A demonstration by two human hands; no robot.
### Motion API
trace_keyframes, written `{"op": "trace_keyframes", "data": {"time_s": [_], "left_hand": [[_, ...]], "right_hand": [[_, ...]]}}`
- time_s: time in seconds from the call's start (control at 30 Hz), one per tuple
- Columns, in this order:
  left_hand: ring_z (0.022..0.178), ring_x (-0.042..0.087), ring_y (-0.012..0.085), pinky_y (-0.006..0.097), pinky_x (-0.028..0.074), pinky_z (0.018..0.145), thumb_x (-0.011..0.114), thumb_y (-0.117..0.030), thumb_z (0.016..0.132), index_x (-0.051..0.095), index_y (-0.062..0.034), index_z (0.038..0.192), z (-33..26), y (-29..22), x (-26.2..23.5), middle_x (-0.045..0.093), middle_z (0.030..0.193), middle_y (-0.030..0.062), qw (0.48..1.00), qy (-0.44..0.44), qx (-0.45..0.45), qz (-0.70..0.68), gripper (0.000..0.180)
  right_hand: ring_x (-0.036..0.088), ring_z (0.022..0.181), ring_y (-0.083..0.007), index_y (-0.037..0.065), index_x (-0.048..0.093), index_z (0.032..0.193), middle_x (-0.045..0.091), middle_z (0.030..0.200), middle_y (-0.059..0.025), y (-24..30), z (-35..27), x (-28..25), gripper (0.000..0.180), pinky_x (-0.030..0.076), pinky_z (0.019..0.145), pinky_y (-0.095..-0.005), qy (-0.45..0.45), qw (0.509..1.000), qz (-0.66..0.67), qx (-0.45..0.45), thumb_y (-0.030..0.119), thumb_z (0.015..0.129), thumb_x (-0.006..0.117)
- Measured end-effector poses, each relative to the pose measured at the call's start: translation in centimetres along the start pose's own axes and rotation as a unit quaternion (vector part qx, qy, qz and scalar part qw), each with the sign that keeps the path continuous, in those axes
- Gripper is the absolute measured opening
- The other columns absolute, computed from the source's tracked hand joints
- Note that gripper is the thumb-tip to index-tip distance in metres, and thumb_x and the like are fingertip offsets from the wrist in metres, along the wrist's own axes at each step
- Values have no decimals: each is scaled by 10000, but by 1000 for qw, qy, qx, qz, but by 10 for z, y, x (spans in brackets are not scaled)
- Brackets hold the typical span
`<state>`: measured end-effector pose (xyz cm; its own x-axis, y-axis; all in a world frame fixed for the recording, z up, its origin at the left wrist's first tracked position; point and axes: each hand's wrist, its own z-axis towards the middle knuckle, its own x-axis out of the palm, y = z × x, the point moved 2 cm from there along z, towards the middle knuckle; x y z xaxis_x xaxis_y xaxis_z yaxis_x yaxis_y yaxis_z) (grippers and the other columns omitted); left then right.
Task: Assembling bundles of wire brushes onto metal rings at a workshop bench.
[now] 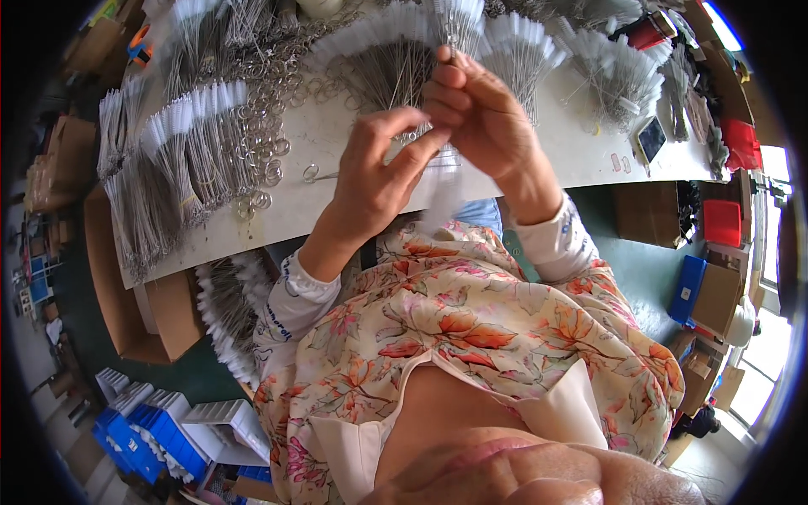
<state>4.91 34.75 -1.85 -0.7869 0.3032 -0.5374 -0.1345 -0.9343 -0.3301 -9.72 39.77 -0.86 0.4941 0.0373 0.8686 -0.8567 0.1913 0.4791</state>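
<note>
Right hand (475, 109) closed around wire brushes (459, 23), left hand (377, 168) just beside it, its grip unclear

- Pale bench (576, 164) with a curved-looking front edge, running across the upper part of the view.
- Small device with a dark screen (651, 140), lying at the bench's right end.
- Orange-handled object (140, 45) at the bench's far left.
- Open cardboard box (108, 282) below the bench's left end.
- Blue crates (172, 431) and a white crate (240, 417), lower left.
- Brown carton (644, 215) under the bench's right side.
- Red bin (722, 223) at right; blue bin (688, 284) below it.
- Green floor (627, 273) and, far right, bright windows (768, 358).
</note>
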Motion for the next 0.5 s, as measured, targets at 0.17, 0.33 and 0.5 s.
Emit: {"op": "trace_keyframes", "data": {"time_s": [0.17,0.33,0.5], "left_hand": [[1150,448,279,373,364,961,792,-210,677,346,-19,1332,30,20,-58,384,1314,125,953,-141,-109,-247,814],[1117,493,252,353,423,897,805,-292,656,395,-33,1296,15,-3,-36,463,1252,137,864,51,-200,-459,803],[904,577,222,325,476,750,745,-173,722,603,-72,1011,-4,10,-53,592,995,84,973,60,-121,-189,336]], "right_hand": [[430,594,-51,-4,615,961,534,706,21,7,-17,23,228,354,541,-194,-32,882,-464,83,204,925,527],[524,700,-64,1,618,968,604,765,-6,-10,-17,39,167,431,619,-219,80,813,-567,102,135,902,544],[496,598,-48,17,618,923,588,695,12,-10,-20,39,186,403,537,-202,85,831,-513,199,186,918,539]]}}
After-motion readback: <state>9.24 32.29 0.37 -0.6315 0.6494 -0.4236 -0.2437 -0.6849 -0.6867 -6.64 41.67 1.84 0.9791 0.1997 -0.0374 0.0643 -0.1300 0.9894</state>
